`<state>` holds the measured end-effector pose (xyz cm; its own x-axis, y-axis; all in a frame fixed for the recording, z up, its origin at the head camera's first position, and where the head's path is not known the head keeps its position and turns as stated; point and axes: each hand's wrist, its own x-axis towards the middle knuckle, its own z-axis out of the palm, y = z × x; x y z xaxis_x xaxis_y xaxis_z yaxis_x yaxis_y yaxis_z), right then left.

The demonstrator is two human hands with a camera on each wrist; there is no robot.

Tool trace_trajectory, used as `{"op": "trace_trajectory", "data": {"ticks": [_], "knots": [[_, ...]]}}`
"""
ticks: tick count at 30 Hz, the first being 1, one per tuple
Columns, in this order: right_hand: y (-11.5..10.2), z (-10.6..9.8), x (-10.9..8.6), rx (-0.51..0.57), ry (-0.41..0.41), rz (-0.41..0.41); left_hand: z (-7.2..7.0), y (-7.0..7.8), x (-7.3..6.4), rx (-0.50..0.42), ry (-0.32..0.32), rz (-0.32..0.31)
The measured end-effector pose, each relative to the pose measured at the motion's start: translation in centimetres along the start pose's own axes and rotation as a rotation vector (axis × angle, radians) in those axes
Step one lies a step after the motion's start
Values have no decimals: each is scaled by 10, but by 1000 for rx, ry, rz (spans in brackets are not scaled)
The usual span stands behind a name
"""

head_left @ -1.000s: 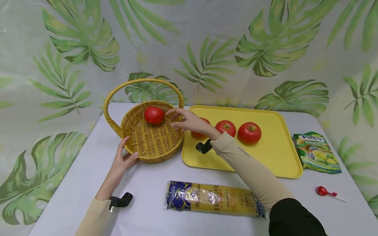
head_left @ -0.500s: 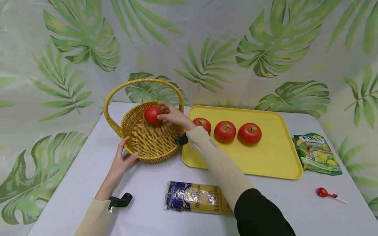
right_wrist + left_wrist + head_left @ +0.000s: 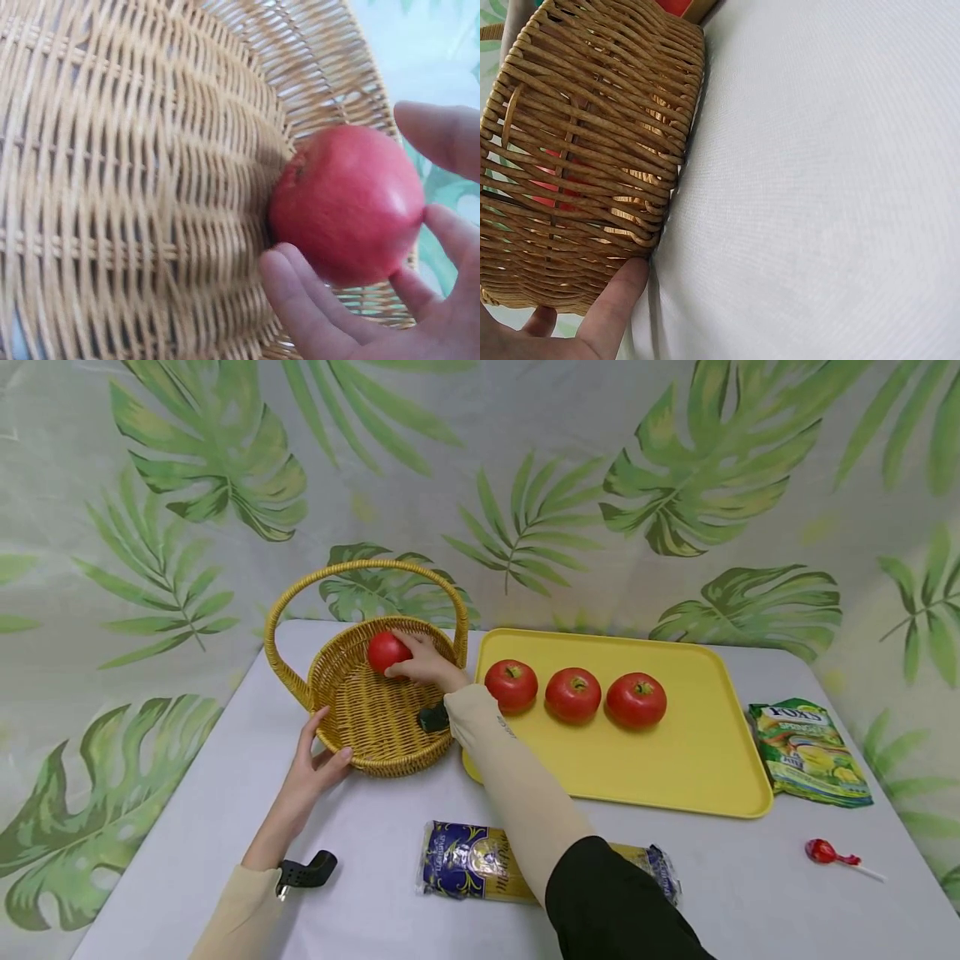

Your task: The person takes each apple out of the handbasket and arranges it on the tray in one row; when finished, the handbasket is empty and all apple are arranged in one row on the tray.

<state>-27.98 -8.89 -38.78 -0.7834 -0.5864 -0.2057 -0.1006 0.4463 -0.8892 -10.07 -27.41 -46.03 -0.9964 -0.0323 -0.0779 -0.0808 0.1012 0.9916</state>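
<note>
A red tomato lies against the far inner wall of the round wicker basket. My right hand reaches into the basket from the right, with thumb and fingers around this tomato. In the right wrist view its fingers are spread about the fruit, some right at its skin. My left hand holds the basket's near left side, fingertips at the rim and lower wall. In the left wrist view a finger presses low on the woven wall. Three more tomatoes stand in a row on the yellow tray.
A tall handle arches over the basket, and the tray stands just right of it. A spaghetti packet lies in front, partly under my right forearm. To the right are a green Fox's candy bag and a red lollipop.
My right hand has moved left, from the basket's right rim to around the tomato inside. The tray's left tomato has come into full view. Left hand and basket stay put.
</note>
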Motion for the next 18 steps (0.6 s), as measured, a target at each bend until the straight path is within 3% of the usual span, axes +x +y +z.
{"op": "trace_trajectory", "data": {"ticks": [4, 8, 13, 18], "knots": [[3, 4, 0, -8, 48, -5, 0, 0, 0, 9, 3, -2], [6, 4, -1, 53, 59, -6, 0, 0, 0, 16, 10, -8], [3, 2, -4, 95, -5, 3, 0, 1, -1, 27, 15, -19], [-1, 0, -6, 38, -93, 22, 2, 5, -2, 38, 19, -27]]}}
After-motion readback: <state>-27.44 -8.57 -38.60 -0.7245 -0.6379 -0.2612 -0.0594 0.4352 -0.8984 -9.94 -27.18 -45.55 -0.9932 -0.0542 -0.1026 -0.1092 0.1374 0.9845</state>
